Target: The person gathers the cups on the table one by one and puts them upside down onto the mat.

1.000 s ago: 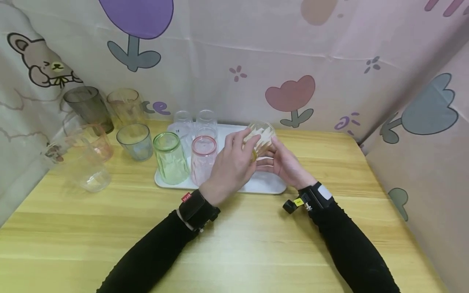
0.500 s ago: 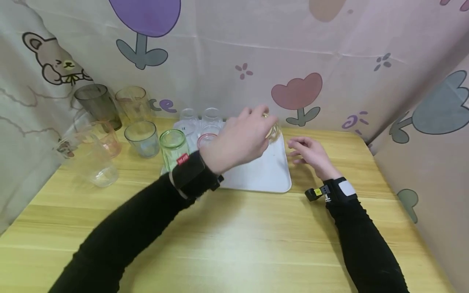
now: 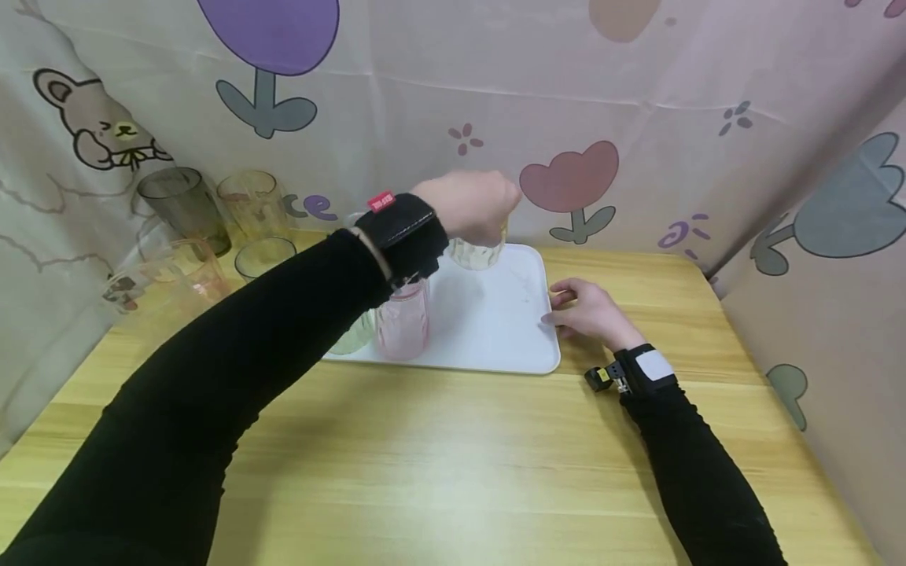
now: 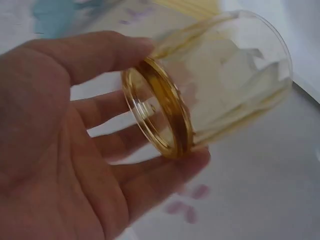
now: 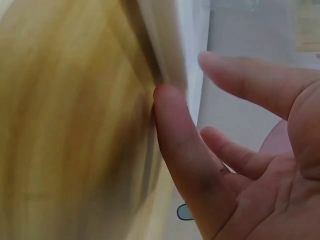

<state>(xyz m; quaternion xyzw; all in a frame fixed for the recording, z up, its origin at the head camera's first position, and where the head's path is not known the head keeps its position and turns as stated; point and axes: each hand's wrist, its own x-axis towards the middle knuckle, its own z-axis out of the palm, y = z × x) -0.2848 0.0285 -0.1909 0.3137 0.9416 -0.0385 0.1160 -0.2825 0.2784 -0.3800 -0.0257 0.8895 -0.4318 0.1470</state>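
Note:
My left hand (image 3: 470,204) reaches over the back of the white tray (image 3: 506,314). It grips a yellow-tinted drinking glass (image 3: 477,255) at its thick amber end; in the left wrist view, thumb and fingers (image 4: 170,180) lie around that ring, while the glass's pale wide end points away from the palm. At the tray's right edge is my right hand (image 3: 594,314), one fingertip right at the rim and the thumb spread apart. A pink glass (image 3: 403,326) and a green glass (image 3: 354,336) stand upside down on the tray, the green one mostly hidden by my left sleeve.
Left of the tray stand a tall grey glass (image 3: 184,208), an amber glass (image 3: 251,204), a bluish glass (image 3: 265,255) and an orange-tinted glass (image 3: 201,263). A clear vessel (image 3: 149,287) stands at the far left. A printed curtain (image 3: 425,94) rises behind the wooden table (image 3: 460,456).
The left hand has carried the yellow glass away from the right hand and over the back of the tray. The right hand has let go of it and moved to the tray's right edge.

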